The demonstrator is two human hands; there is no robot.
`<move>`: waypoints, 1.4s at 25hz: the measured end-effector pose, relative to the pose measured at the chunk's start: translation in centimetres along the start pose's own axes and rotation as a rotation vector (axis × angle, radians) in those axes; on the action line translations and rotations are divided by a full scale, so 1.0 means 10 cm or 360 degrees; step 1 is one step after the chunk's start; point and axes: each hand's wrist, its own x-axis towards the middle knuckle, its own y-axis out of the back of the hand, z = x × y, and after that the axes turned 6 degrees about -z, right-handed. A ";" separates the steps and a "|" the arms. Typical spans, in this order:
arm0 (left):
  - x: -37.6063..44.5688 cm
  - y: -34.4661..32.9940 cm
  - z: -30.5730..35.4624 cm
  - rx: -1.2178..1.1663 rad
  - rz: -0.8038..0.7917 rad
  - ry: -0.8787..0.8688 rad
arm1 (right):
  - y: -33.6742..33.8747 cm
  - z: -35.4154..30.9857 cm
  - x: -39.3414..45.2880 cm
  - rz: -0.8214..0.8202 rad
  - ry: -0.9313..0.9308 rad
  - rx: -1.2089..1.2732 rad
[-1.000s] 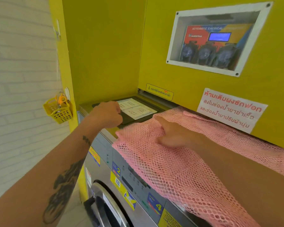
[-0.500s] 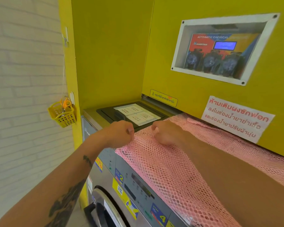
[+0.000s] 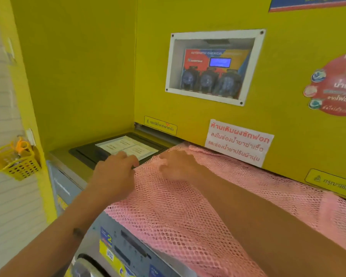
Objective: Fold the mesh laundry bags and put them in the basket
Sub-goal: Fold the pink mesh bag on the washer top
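Note:
A pink mesh laundry bag [image 3: 180, 212] lies spread over the top of a washing machine [image 3: 68, 162] and hangs over its front panel. My left hand [image 3: 114, 174] is at the bag's left edge, fingers curled onto the mesh near the far corner. Further right on that left edge, my right hand [image 3: 178, 164] rests with bent fingers that pinch the mesh. My right forearm lies across the bag. A small yellow basket [image 3: 14, 162] with orange-handled scissors in it hangs on the wall at the left.
A dark lid with white instruction sheets [image 3: 126, 146] sits on the machine top beyond my hands. Yellow walls close the back and left. A recessed dosing unit [image 3: 212, 70] and a white warning sign [image 3: 238, 142] are on the back wall.
My left hand came from the dark lid to the bag's left edge, and both hands now sit at its far left corner. The view has moved closer and tilted upward.

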 end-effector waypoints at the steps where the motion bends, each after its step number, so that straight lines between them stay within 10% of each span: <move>1: -0.03 -0.10 0.14 -0.0051 -0.0069 -0.0093 | -0.03 0.13 -0.04 -0.0132 -0.0009 -0.0018; 5: 0.00 -0.45 0.30 0.0077 -0.0581 -0.0073 | 0.09 0.70 -0.36 -0.0044 0.0000 0.0186; 12: 0.07 -0.12 0.51 0.0281 -0.0248 -0.0211 | 0.47 1.89 -1.49 -0.0101 -0.0212 0.0082; 15: -0.25 0.10 1.28 -0.0371 -0.0037 -0.0573 | 0.58 2.32 -2.02 -0.0121 -0.0282 0.0076; 20: -1.17 0.35 2.76 -0.0786 -0.0732 -0.0979 | 0.60 2.79 -2.77 -0.0267 -0.0203 -0.0036; 28: -1.77 0.14 4.01 -0.0164 -0.0978 -0.0562 | 0.32 3.45 -3.23 -0.0430 -0.0035 -0.0261; 35: -1.92 0.15 4.11 0.0147 -0.1077 -0.0173 | 0.10 3.51 -2.99 -0.0058 0.0198 -0.0454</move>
